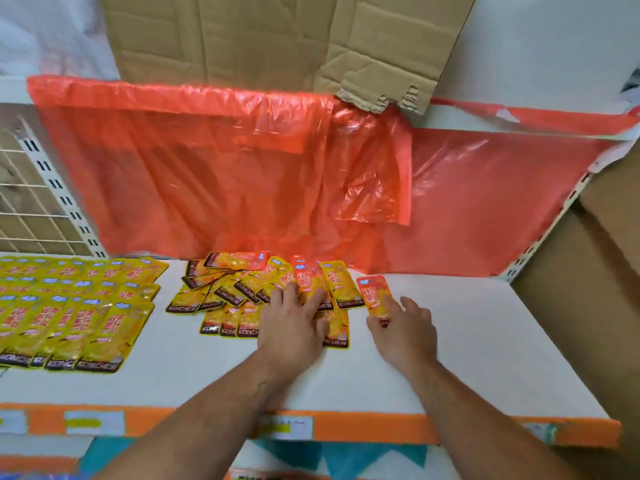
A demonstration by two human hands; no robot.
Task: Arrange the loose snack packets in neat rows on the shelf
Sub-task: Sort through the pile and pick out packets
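Your left hand [294, 320] lies flat on the loose pile of packets [235, 289] mid-shelf [485, 341], grip released and fingers spread. Your right hand [403, 329] pinches the lower end of a single packet [374, 294] just right of the pile. Neat rows [69, 306] lie at the left.
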